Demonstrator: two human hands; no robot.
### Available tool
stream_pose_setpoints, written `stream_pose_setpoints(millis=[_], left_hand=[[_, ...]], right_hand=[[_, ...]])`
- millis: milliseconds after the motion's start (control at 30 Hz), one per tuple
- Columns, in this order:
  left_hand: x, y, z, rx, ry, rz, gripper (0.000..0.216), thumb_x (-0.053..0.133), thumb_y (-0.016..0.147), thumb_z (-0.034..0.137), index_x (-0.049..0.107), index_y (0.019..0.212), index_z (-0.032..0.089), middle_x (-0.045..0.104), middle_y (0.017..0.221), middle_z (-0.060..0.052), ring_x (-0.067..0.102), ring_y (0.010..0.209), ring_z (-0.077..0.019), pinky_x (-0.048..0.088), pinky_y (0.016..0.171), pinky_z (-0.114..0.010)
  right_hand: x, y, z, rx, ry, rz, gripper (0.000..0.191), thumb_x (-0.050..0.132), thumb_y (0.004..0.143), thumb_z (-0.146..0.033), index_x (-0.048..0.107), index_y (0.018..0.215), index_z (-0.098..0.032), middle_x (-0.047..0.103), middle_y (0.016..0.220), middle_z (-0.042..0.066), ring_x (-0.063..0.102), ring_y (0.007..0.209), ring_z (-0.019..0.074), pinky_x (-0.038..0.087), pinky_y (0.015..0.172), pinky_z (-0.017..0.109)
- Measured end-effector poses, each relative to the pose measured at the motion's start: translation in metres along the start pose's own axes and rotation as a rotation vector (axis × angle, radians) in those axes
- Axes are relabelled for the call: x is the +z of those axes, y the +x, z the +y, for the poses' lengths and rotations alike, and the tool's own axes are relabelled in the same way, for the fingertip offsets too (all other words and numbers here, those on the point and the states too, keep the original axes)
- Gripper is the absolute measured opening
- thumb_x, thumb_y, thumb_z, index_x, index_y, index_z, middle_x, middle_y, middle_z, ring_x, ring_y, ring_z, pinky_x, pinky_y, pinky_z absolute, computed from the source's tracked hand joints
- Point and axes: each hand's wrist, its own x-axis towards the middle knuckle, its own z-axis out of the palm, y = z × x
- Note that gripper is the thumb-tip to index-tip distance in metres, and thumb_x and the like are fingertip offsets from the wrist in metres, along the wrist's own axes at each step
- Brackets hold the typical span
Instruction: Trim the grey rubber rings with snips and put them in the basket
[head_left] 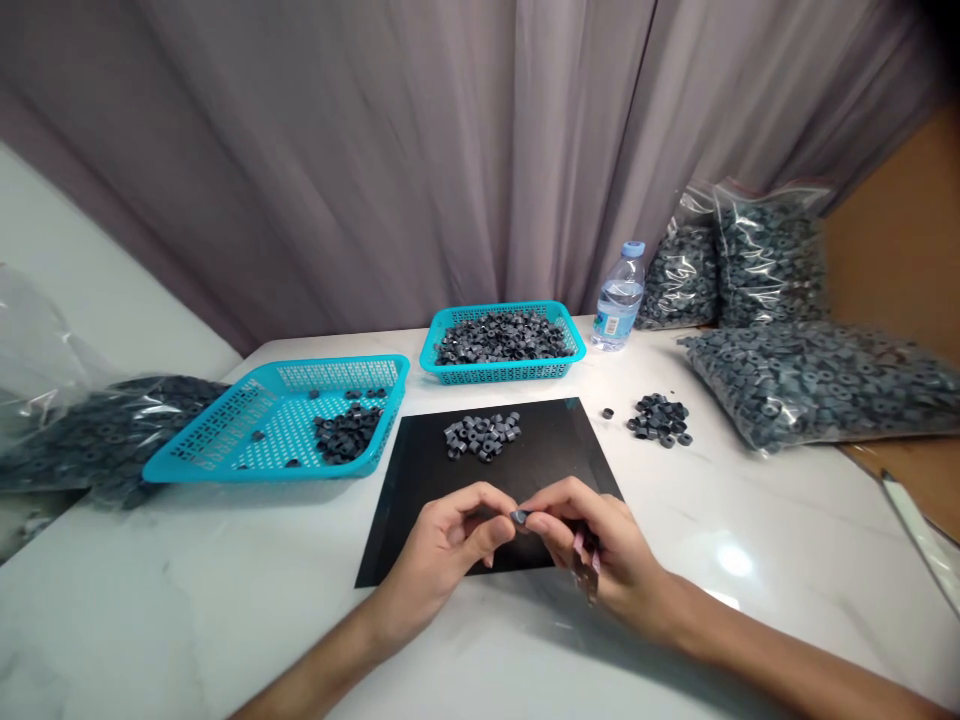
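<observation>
Both my hands meet over the near edge of a black mat (525,455). My left hand (450,545) and my right hand (596,545) pinch one small grey ring (519,516) between their fingertips. The right hand also holds a thin pinkish tool (587,565) against its palm. A small pile of grey rings (482,436) lies on the mat beyond my hands.
A teal basket (225,440) at the left holds a few rings; a second teal basket (559,368) behind the mat is full. Another ring pile (660,418), a water bottle (619,298) and clear bags of rings (810,380) lie to the right; another bag (90,430) at far left.
</observation>
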Motion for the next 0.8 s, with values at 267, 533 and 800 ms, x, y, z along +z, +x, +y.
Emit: stream_pose_setpoints(millis=[267,533,800], left_hand=[[0.0027,-0.0064,-0.0056,0.255,0.220,0.126,0.005,0.074,0.093,0.027,0.071,0.094,0.024,0.067,0.095,0.000,0.063,0.087,-0.0136,0.051,0.077,-0.022],[0.0046,-0.0078,-0.0077,0.399,0.301,0.190,0.009,0.076,0.091,0.019,0.070,0.096,0.024,0.068,0.094,0.000,0.066,0.085,-0.0136,0.055,0.071,-0.021],[0.0041,-0.0081,-0.0076,0.501,0.396,0.184,0.016,0.078,0.089,0.013,0.070,0.098,0.023,0.068,0.094,0.000,0.066,0.081,-0.0123,0.054,0.066,-0.020]], right_hand=[[0.0002,-0.0025,0.0001,-0.043,-0.040,-0.023,0.010,0.053,0.105,-0.025,0.056,0.115,-0.025,0.040,0.061,-0.010,0.034,0.050,0.0059,0.026,0.046,0.019],[0.0006,-0.0046,0.0036,0.005,-0.003,-0.048,0.009,0.052,0.106,-0.024,0.057,0.113,-0.026,0.044,0.063,-0.010,0.042,0.051,0.0055,0.032,0.048,0.017],[0.0015,-0.0072,0.0012,0.050,0.005,-0.038,0.007,0.052,0.106,-0.025,0.059,0.109,-0.026,0.044,0.065,-0.009,0.042,0.053,0.0056,0.031,0.049,0.017]])
